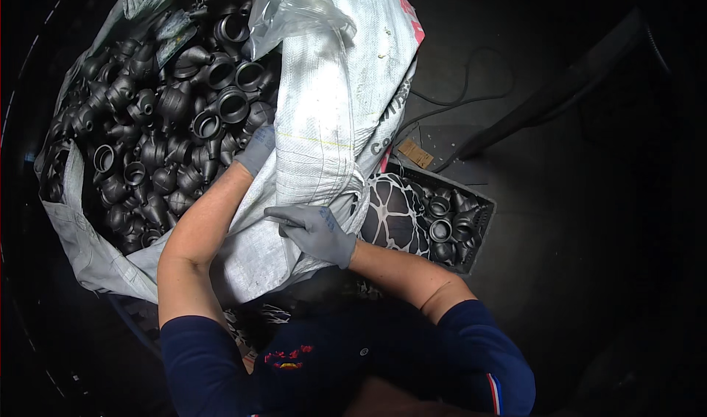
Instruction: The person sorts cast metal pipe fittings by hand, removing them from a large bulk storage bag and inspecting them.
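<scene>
A large white woven sack (317, 152) stands in front of me, its mouth folded back. Inside lie many black moulded parts (173, 104), bulb-shaped with round collared openings. My left hand (258, 152), in a grey glove, reaches into the sack beside its right-hand fold; the fingers are hidden between the fabric and the parts. Over the sack's near side lies my right hand (317, 233), also grey-gloved, with the index finger stretched to the left and the other fingers partly bent. Nothing shows in it.
Beside my patterned trouser leg (390, 211), a dark crate (482, 233) on the right holds more black parts. A piece of brown cardboard (414, 153) lies behind it. Cables (460, 100) run across the floor, and a dark slanted bar (545, 93) stands at the right. Clear plastic film (294, 12) hangs over the sack's far edge.
</scene>
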